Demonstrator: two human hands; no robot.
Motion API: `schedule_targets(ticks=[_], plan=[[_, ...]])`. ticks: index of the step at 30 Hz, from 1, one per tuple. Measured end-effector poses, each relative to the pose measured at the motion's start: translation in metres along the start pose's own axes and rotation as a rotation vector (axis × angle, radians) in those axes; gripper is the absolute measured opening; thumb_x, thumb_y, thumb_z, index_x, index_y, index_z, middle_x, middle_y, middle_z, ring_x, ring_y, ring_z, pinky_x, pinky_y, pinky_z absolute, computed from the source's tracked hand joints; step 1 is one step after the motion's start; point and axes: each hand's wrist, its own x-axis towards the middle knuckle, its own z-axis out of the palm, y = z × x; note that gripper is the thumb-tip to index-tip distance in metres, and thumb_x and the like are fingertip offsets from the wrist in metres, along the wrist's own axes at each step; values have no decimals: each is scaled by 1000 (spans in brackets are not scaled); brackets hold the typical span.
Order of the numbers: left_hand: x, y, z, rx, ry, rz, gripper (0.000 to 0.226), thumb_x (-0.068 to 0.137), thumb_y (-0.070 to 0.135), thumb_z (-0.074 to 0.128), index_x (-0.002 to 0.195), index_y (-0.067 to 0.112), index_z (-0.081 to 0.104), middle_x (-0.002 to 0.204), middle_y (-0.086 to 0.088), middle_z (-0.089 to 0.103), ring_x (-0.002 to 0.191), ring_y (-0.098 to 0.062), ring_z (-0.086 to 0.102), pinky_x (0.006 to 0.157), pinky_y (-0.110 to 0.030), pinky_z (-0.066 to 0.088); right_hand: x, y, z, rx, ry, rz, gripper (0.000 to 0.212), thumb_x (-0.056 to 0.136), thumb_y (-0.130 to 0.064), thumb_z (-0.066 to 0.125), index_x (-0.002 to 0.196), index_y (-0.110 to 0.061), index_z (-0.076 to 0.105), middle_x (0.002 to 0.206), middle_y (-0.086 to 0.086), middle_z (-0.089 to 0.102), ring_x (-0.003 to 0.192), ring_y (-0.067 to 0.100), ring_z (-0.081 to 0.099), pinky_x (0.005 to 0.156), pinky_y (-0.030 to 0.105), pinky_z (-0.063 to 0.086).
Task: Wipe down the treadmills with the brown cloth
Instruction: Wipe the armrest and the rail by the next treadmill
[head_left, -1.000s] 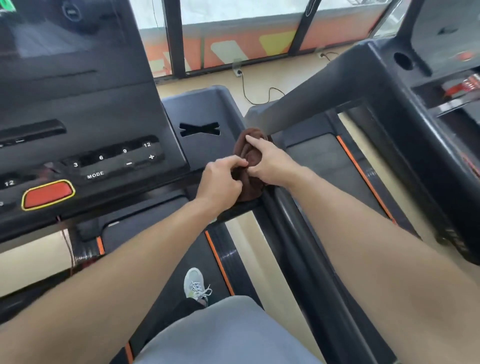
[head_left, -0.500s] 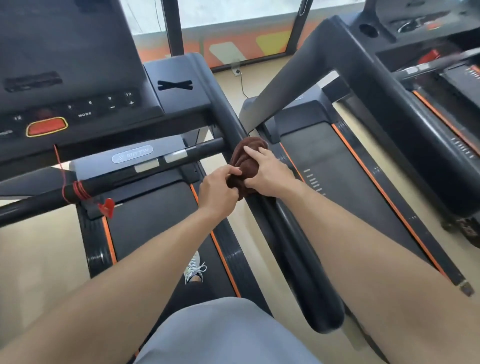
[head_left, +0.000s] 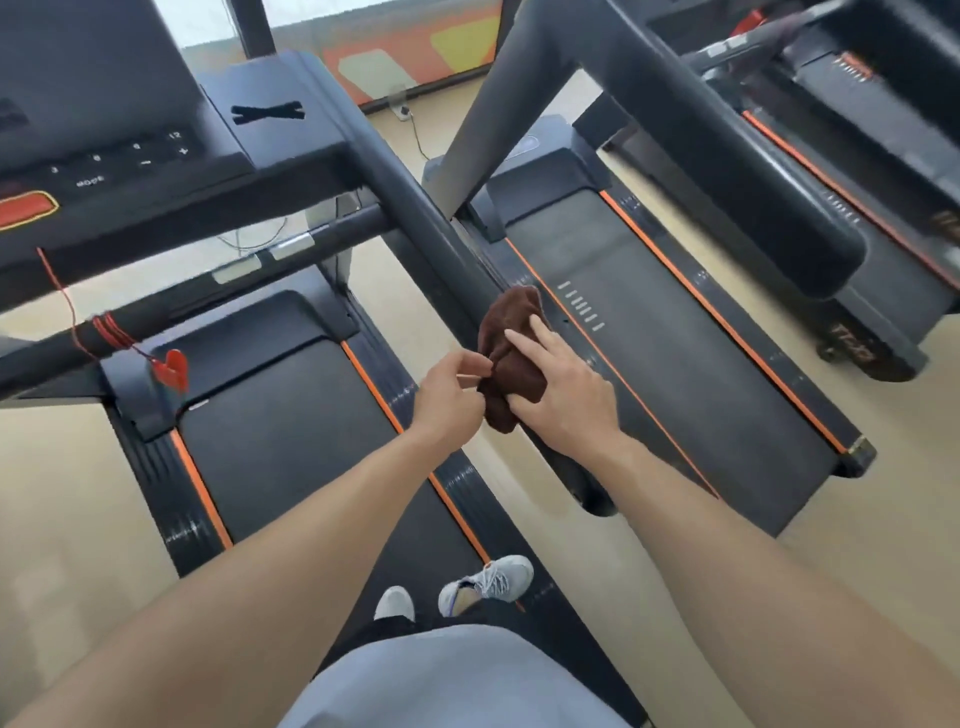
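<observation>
While I stand on the belt (head_left: 291, 447) of the near treadmill, my grey shorts (head_left: 447, 680) fill the bottom of the view and my two light shoes (head_left: 488, 582) show just past them, beside the orange stripe at the belt's right edge. Both my forearms reach forward to the right handrail (head_left: 415, 223) of this treadmill. The cloth (head_left: 511, 358) is brown and bunched, and it lies on this handrail, wrapped over its top. My right hand (head_left: 563, 389) rests on the cloth with the fingers nearly straight and spread, pressing it on the rail. My left hand (head_left: 452, 389) is just beside it on the left; its fingers (head_left: 475, 366) are curled and pinch the left edge of the cloth.

Further to the left, a red clip (head_left: 171, 369) hangs on a red cord from the front bar. Above it is the console (head_left: 114, 156) with a red button (head_left: 26, 208) and small white signs. To the right, past the handrail, a second treadmill (head_left: 665, 353) stands on the pale floor (head_left: 914, 467), and its own handrail (head_left: 727, 156) crosses above it. Behind, a wall panel (head_left: 415, 52) in orange and yellow shows.
</observation>
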Motion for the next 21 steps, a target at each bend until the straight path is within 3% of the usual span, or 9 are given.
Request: schedule_targets(ticks=[3, 6, 10, 13, 16, 18, 21], plan=[[-20, -10, 15, -87, -107, -35, 43, 89, -3, 56, 120, 27, 56, 105, 5, 69, 102, -15, 68, 85, -36, 60, -45, 17, 10, -28, 66, 40, 76, 85, -40, 69, 151, -53, 35, 167, -24, 19, 154, 12, 26, 97, 49, 53], [-44, -20, 38, -62, -211, -49, 41, 93, 6, 62, 125, 29, 51, 105, 4, 69, 100, -9, 65, 80, -24, 54, -87, 28, 17, -76, 123, 62, 69, 88, -32, 71, 149, -49, 43, 166, -20, 26, 154, 16, 27, 98, 48, 54], [-70, -28, 64, -17, -312, -115, 36, 94, 21, 66, 128, 25, 54, 103, 4, 70, 99, -11, 67, 95, -37, 56, -130, 36, 21, 63, 198, 94, 58, 91, -13, 69, 140, -40, 59, 161, -19, 37, 153, 14, 29, 103, 45, 50], [-86, -25, 77, 30, -369, -96, 25, 94, 26, 67, 117, 26, 58, 102, 1, 71, 98, -14, 67, 95, -37, 55, -157, 48, 21, 330, 245, 165, 56, 88, -2, 67, 133, -36, 66, 154, -20, 48, 146, 8, 40, 111, 37, 44], [-106, -15, 101, 132, -375, 0, 10, 91, 28, 67, 96, 25, 59, 82, 5, 63, 79, -12, 62, 72, -27, 52, -182, 73, 14, 653, 240, 239, 64, 81, 11, 67, 127, -33, 69, 141, -22, 59, 130, 0, 54, 112, 37, 46], [-122, -10, 128, 218, -313, 87, 17, 86, 27, 66, 79, 21, 52, 73, 5, 51, 68, -13, 50, 63, -28, 43, -197, 96, 5, 804, 168, 281, 74, 77, 15, 71, 130, -36, 66, 126, -28, 65, 119, -1, 61, 105, 42, 52], [-142, 3, 172, 242, -258, 173, 21, 83, 26, 66, 71, 23, 49, 92, 4, 55, 82, -13, 54, 70, -28, 44, -218, 138, -12, 1051, 44, 365, 94, 76, 14, 78, 148, -38, 47, 134, -20, 63, 113, 11, 68, 93, 51, 59]])
